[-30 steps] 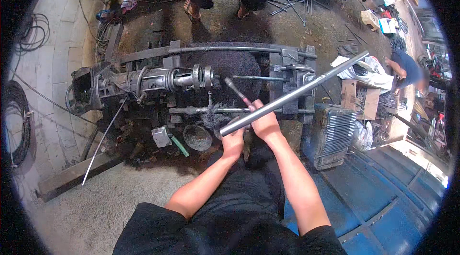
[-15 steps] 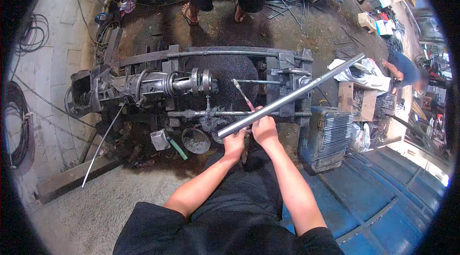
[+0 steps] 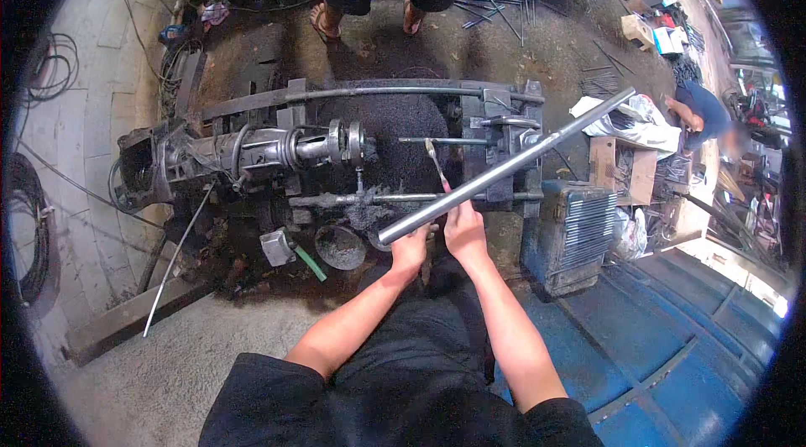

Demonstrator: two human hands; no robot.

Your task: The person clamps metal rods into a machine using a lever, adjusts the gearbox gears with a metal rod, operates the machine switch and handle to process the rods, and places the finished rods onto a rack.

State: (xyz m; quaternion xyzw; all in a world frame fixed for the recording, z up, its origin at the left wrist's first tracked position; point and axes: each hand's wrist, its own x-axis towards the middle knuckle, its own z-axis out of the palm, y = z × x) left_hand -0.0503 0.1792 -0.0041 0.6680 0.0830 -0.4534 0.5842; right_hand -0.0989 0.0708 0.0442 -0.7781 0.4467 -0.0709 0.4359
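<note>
One right hand [image 3: 466, 235] curled round slim pinkish-handled tool [image 3: 439, 170], likely for reach; left hand [image 3: 409, 254] partly behind long silver metal tube [image 3: 508, 167], can't tell its grip.

The bar [image 3: 509, 165] is bright silver-grey, and the brush [image 3: 438, 165] has a pale head. The machine [image 3: 260, 150] mixes dark grey with shiny silver. Beside it lie a light grey block [image 3: 275, 248] and a green stick [image 3: 311, 264]. The squat box [image 3: 579, 237] pairs worn blue with tight pale-and-dark stripes. The carton [image 3: 602, 163] is tan, the bag [image 3: 659, 135] white. Blue panels [image 3: 609, 334] carry darker lines. The wearer's shirt [image 3: 269, 401] is plain black; a co-worker's shirt [image 3: 709, 111] is dark blue. Thin lines divide the whitish blocks [image 3: 96, 136]. The cloth [image 3: 214, 14] is pinkish.
</note>
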